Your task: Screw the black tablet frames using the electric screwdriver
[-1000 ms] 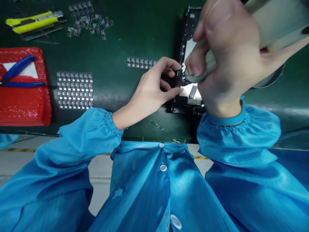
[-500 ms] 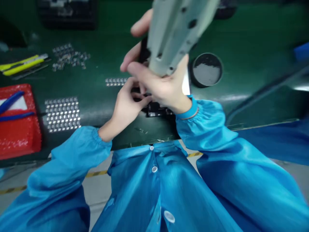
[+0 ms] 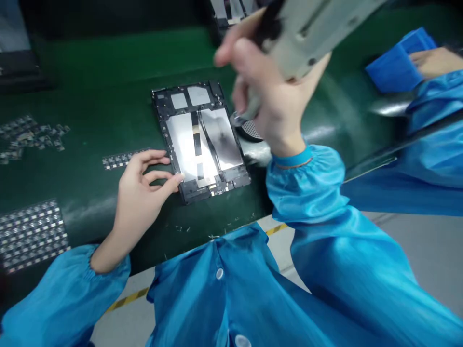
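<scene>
An opened tablet [image 3: 226, 137], with silver battery panels and a black frame, lies tilted on the green bench. My left hand [image 3: 144, 185] grips its left edge, thumb on the lower left rim and fingers bent beside the frame. My right hand [image 3: 277, 96] is wrapped round a bulky grey electric screwdriver [image 3: 318, 33], blurred by motion. The tool's tip points down and left, just past the tablet's right edge. Beside that tip is a round black container [image 3: 252, 131] with a mesh-like surface, partly hidden by my right hand; I cannot tell if they touch.
A strip of small metal parts [image 3: 121, 159] lies left of the tablet, with a larger sheet [image 3: 32, 236] and a loose pile [image 3: 39, 137] farther left. Another opened device [image 3: 231, 12] sits behind. At right, a co-worker's hand [image 3: 439, 62] touches a blue bin [image 3: 394, 67].
The view has shifted. My right hand with the screwdriver has moved off the tablet to the right, by the round container. My hands have separated, and the left now holds the tablet's edge.
</scene>
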The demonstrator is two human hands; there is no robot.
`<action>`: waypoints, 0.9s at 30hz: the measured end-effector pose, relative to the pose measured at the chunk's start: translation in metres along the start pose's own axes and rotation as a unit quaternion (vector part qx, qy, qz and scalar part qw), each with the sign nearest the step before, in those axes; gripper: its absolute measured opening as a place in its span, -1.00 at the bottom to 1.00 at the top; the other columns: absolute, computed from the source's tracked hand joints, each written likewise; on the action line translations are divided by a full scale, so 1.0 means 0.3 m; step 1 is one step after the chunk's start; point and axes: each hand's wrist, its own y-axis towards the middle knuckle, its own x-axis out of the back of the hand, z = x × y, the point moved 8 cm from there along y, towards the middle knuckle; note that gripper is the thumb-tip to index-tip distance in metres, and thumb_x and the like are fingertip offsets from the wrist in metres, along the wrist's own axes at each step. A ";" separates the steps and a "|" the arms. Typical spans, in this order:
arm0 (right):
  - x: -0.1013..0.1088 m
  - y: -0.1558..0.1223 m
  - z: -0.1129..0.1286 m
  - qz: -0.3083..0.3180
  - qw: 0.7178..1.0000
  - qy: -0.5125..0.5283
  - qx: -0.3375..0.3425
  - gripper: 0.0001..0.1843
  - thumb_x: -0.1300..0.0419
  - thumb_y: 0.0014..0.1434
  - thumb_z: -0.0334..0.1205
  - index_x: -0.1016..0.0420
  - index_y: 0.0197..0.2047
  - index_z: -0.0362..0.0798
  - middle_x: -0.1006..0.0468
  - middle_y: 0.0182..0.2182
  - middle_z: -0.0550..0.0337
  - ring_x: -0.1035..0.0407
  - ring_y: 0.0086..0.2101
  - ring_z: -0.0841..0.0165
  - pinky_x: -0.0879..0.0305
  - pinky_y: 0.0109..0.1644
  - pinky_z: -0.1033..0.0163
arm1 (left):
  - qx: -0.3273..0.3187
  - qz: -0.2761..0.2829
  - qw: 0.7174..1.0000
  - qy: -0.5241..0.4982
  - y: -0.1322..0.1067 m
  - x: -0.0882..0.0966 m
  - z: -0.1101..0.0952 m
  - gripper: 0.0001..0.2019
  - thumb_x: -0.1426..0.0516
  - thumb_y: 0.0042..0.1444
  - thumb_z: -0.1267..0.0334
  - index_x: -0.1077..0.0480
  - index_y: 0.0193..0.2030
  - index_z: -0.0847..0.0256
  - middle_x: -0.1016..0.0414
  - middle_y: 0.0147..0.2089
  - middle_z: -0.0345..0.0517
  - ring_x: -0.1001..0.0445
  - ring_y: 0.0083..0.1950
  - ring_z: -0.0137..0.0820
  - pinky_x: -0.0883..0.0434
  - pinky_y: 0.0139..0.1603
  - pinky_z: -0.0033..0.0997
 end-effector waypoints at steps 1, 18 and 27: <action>0.073 0.013 -0.027 -0.037 0.999 0.016 0.013 -0.56 -0.22 0.35 -0.04 -0.17 0.05 -0.16 -0.47 -0.19 0.26 -0.21 -0.49 0.76 -0.13 -0.50 0.42 | 0.007 0.003 1.000 0.001 -0.002 0.000 -0.004 -0.47 -0.57 0.04 0.26 -0.52 0.11 0.02 -0.53 0.10 -0.08 -0.66 -0.19 -0.32 -0.80 -0.30 -0.32; 0.204 0.039 -0.205 -0.087 0.982 0.120 0.122 -0.52 -0.29 0.30 -0.21 -0.04 0.02 -0.14 -0.32 -0.32 0.39 -0.10 -0.61 0.75 0.07 -0.58 0.52 | 0.047 0.011 0.997 0.060 -0.051 0.011 -0.029 -0.58 -0.48 0.17 0.30 -0.53 0.13 0.02 -0.59 0.12 -0.19 -0.71 -0.08 -0.41 -0.73 -0.19 -0.60; 0.180 0.025 -0.212 -0.059 0.986 0.096 0.124 -0.55 -0.25 0.36 -0.15 -0.06 0.06 -0.16 -0.27 -0.42 0.41 -0.11 -0.59 0.78 0.14 -0.56 0.62 | 0.055 0.007 0.997 0.048 -0.039 0.000 -0.028 -0.63 -0.49 0.16 0.31 -0.57 0.07 0.05 -0.59 0.15 -0.16 -0.67 -0.09 -0.42 -0.72 -0.22 -0.60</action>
